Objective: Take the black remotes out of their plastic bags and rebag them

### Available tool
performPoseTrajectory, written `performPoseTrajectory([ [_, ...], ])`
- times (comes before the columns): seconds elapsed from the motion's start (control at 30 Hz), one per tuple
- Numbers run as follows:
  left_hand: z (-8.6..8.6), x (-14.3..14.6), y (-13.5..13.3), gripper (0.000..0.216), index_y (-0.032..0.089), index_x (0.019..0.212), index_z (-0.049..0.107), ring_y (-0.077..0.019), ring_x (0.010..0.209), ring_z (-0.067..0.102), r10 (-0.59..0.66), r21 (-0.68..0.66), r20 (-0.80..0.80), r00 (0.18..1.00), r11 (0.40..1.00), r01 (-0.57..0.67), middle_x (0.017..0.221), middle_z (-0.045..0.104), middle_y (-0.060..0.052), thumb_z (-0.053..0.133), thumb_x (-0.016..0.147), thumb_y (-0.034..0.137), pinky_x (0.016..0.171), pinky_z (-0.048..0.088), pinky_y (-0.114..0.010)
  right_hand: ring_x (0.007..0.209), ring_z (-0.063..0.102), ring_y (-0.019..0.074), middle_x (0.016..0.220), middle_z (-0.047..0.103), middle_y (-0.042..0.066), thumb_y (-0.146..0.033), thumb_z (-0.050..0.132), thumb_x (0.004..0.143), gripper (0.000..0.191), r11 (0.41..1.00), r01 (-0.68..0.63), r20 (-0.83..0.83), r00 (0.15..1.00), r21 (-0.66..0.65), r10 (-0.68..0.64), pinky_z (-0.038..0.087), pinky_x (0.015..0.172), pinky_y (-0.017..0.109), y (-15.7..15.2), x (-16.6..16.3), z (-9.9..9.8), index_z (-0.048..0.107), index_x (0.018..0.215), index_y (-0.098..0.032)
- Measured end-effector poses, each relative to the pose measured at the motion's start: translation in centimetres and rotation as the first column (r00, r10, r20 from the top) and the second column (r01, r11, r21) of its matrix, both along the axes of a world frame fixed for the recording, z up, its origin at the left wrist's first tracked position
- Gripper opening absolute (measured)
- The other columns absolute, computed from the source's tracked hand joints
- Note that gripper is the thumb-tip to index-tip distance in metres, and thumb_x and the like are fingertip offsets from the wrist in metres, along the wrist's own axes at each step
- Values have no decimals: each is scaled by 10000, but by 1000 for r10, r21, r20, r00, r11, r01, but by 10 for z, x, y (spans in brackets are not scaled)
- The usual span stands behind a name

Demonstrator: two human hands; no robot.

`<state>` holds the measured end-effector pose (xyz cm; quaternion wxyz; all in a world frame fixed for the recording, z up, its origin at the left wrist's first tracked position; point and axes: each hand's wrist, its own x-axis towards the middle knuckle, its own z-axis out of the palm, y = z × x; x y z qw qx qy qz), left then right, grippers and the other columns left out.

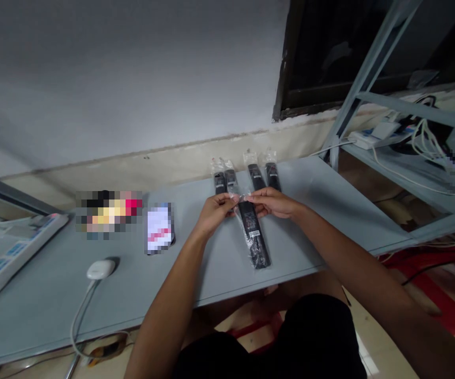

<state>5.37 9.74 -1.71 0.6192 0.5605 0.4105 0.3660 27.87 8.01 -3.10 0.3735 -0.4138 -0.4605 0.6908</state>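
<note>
My left hand [218, 211] and my right hand [273, 203] meet at the far end of a clear plastic bag, each pinching it between thumb and fingers. Inside the bag is a long black object that looks like a remote control [252, 223], with a small white label showing. It points toward me over the front part of the grey table [314, 210]. Just beyond my hands, several similar bagged black remotes [256, 177] lie side by side near the wall, their bag ends pointing away. My fingers partly cover the nearer ends of some.
To the left lie a phone [159, 229] with a blurred screen, a blurred coloured item [112, 213] and a white charger [101, 269] with its cable. A power strip [22, 252] borders the far left. On the right, metal shelving [369, 79] holds cables and another power strip [373, 138].
</note>
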Motion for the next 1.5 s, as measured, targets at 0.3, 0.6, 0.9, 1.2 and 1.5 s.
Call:
performPoseTrajectory([
  [0.3,3,-3,-1,442,173,977,781,-140,808,622,-8,-59,105,994,998,14,876,688,-27,945,676,451,740,534,-273,742,782,163,998,830,80,-310,781,928,282,1000,18,-58,998,26,-16,639,622,249,0,2,2,784,1193,-217],
  [0.6,4,-1,-2,236,164,900,821,-190,866,636,-37,68,72,997,997,32,898,730,-62,750,758,338,813,544,-324,722,744,167,858,804,70,-311,810,783,166,987,93,-79,993,132,-83,598,587,246,3,4,1,819,874,-172],
  [0.9,-13,8,-2,394,166,1046,696,-183,913,647,17,374,-169,986,926,48,1095,688,-94,844,805,441,860,537,-327,733,720,144,861,791,47,-397,926,719,395,959,91,39,994,267,-105,540,594,211,5,4,-4,789,1018,-179],
  [1.2,-16,8,-6,395,238,1358,695,-313,1456,484,177,791,-457,872,529,307,1539,557,-135,661,1001,403,1233,376,-527,770,688,135,919,779,34,-366,892,728,399,905,275,22,954,324,-298,542,696,247,15,7,-13,769,1059,-181],
  [1.5,-7,10,-21,1042,281,1670,332,-434,1597,281,50,595,-763,644,444,670,1766,200,-178,838,806,572,1245,286,-670,847,691,172,968,749,46,-394,885,722,409,853,409,-8,903,325,-430,601,752,298,21,13,-15,764,1066,-209],
])
